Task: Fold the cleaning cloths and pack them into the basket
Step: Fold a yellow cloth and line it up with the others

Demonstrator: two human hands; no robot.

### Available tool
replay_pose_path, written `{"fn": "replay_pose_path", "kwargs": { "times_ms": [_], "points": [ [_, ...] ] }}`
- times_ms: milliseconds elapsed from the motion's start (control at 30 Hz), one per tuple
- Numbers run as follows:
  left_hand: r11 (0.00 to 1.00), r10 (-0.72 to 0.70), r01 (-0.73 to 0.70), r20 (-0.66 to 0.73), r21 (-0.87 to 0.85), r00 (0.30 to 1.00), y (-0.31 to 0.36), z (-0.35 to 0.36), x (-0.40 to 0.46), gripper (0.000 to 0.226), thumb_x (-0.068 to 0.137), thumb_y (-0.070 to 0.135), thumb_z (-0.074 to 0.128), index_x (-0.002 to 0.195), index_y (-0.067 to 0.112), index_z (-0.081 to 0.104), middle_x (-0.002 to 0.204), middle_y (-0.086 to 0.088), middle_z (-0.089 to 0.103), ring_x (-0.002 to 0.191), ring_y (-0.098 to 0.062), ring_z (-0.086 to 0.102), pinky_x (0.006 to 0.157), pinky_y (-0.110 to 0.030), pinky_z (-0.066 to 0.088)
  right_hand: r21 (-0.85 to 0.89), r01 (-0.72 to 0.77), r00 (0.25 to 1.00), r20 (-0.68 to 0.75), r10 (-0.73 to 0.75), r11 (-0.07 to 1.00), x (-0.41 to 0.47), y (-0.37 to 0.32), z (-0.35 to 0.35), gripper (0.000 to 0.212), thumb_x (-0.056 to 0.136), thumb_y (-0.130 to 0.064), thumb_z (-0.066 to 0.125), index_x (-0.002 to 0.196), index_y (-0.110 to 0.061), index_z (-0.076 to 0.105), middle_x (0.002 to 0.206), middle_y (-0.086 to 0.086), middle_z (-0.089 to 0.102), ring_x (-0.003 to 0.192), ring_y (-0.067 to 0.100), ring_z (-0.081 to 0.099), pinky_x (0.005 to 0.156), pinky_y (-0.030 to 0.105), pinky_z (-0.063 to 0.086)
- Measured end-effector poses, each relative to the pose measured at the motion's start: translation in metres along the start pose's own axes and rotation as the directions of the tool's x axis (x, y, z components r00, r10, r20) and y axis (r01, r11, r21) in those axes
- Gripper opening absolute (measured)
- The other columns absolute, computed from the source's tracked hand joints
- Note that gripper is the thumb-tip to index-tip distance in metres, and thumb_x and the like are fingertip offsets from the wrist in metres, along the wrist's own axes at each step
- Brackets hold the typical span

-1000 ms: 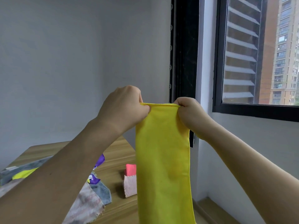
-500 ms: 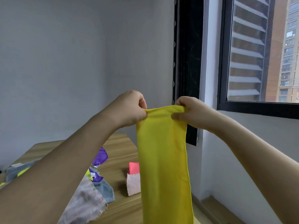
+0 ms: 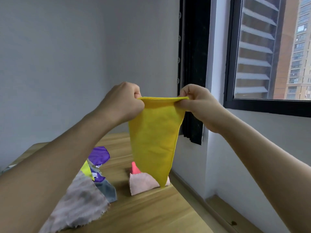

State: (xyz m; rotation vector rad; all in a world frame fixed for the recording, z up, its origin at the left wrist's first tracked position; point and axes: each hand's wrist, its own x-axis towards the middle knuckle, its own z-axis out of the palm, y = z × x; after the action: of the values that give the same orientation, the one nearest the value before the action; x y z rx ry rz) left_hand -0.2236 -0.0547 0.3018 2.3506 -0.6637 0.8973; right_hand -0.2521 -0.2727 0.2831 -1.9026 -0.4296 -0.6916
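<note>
Both hands, left hand (image 3: pixel 123 101) and right hand (image 3: pixel 198 105), pinch the top corners of the yellow cloth (image 3: pixel 154 140) hanging between them. Keep the corners level, then fold evenly.

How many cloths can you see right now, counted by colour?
Yellow cloth held in both hands: 1
Purple cloth: 1
Lime-green cloth: 1
Blue-grey cloth: 1
Mottled grey cloth: 1
Pale pink folded cloth: 1
Bright pink cloth: 1
Total: 7
</note>
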Motion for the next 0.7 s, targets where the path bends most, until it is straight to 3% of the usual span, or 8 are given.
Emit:
{"fn": "replay_pose_path", "kwargs": {
  "times_ms": [100, 167, 300, 433, 467, 533, 633, 700],
  "points": [
    [0.986, -0.099, 0.142, 0.375, -0.088, 0.922, 0.001, 0.005, -0.027, 0.024, 0.07, -0.003, 0.053, 0.055, 0.014, 0.043, 0.057, -0.008, 0.041, 0.059, -0.023, 0.037, 0.054, -0.03, 0.031, 0.077, -0.169, 0.955, 0.259, 0.144, 0.983, -0.029, 0.019, -0.002, 0.025, 0.08, 0.003, 0.064, 0.073, -0.019, 0.053, 0.073, 0.007, 0.042, 0.073, 0.023, 0.043, 0.07, 0.038, 0.042],
    [0.943, -0.12, 0.294, 0.67, -0.153, 0.732, -0.002, 0.017, -0.05, 0.021, 0.073, -0.011, 0.053, 0.065, 0.008, 0.058, 0.062, -0.012, 0.054, 0.06, -0.026, 0.05, 0.055, -0.028, 0.044, 0.035, -0.336, 0.851, 0.44, 0.287, 0.941, -0.049, 0.036, -0.003, 0.025, 0.083, 0.007, 0.061, 0.075, -0.016, 0.053, 0.073, 0.004, 0.048, 0.07, 0.018, 0.05, 0.068, 0.03, 0.048],
    [0.853, -0.069, 0.515, 0.96, -0.083, 0.27, -0.02, 0.073, -0.111, 0.036, 0.079, -0.016, 0.044, 0.089, 0.009, 0.068, 0.085, -0.013, 0.07, 0.072, -0.029, 0.067, 0.059, -0.036, 0.058, -0.222, -0.617, 0.422, 0.717, 0.555, 0.755, -0.098, 0.081, 0.011, 0.022, 0.086, 0.007, 0.059, 0.079, -0.014, 0.062, 0.081, 0.01, 0.066, 0.069, 0.021, 0.063, 0.067, 0.03, 0.057],
    [0.814, -0.078, 0.57, 0.993, 0.112, -0.083, -0.041, 0.136, -0.177, 0.032, 0.084, -0.013, 0.042, 0.102, 0.005, 0.062, 0.094, -0.013, 0.066, 0.079, -0.033, 0.065, 0.057, -0.038, 0.06, -0.691, -0.531, -0.012, 0.586, 0.81, 0.491, -0.146, 0.138, 0.052, 0.015, 0.089, -0.01, 0.062, 0.101, -0.015, 0.053, 0.116, 0.031, 0.061, 0.082, 0.033, 0.064, 0.082, 0.039, 0.056],
    [0.813, -0.097, 0.564, 0.989, 0.142, -0.108, -0.047, 0.146, -0.188, 0.031, 0.085, -0.01, 0.043, 0.107, 0.004, 0.059, 0.1, -0.016, 0.063, 0.081, -0.037, 0.064, 0.057, -0.038, 0.06, -0.768, -0.458, -0.085, 0.539, 0.838, 0.448, -0.154, 0.152, 0.059, 0.02, 0.088, -0.017, 0.063, 0.104, -0.016, 0.051, 0.121, 0.031, 0.06, 0.083, 0.032, 0.065, 0.083, 0.037, 0.057],
    [0.816, -0.14, 0.555, 0.987, 0.163, -0.085, -0.058, 0.16, -0.199, 0.03, 0.086, -0.007, 0.044, 0.111, 0.004, 0.053, 0.107, -0.02, 0.058, 0.082, -0.04, 0.063, 0.058, -0.04, 0.06, -0.811, -0.381, -0.07, 0.504, 0.861, 0.444, -0.161, 0.173, 0.067, 0.028, 0.089, -0.02, 0.065, 0.11, -0.018, 0.046, 0.111, 0.026, 0.067, 0.087, 0.031, 0.069, 0.086, 0.038, 0.057],
    [0.808, -0.213, 0.573, 0.975, 0.136, 0.07, -0.071, 0.171, -0.195, 0.031, 0.083, -0.003, 0.044, 0.113, 0.001, 0.052, 0.096, -0.021, 0.059, 0.062, -0.032, 0.062, 0.053, -0.035, 0.057, -0.669, -0.522, 0.117, 0.559, 0.821, 0.529, -0.153, 0.181, 0.067, 0.027, 0.089, -0.011, 0.066, 0.11, -0.014, 0.05, 0.076, 0.011, 0.073, 0.07, 0.022, 0.071, 0.069, 0.031, 0.06],
    [0.819, -0.26, 0.569, 0.932, 0.075, 0.252, -0.079, 0.178, -0.184, 0.017, 0.082, 0.001, 0.045, 0.096, 0.002, 0.055, 0.075, -0.016, 0.055, 0.05, -0.024, 0.054, 0.046, -0.027, 0.048, -0.493, -0.632, 0.297, 0.559, 0.774, 0.598, -0.141, 0.181, 0.067, 0.016, 0.087, -0.005, 0.065, 0.097, -0.013, 0.056, 0.084, 0.009, 0.067, 0.071, 0.021, 0.067, 0.07, 0.032, 0.06]
  ]
}}
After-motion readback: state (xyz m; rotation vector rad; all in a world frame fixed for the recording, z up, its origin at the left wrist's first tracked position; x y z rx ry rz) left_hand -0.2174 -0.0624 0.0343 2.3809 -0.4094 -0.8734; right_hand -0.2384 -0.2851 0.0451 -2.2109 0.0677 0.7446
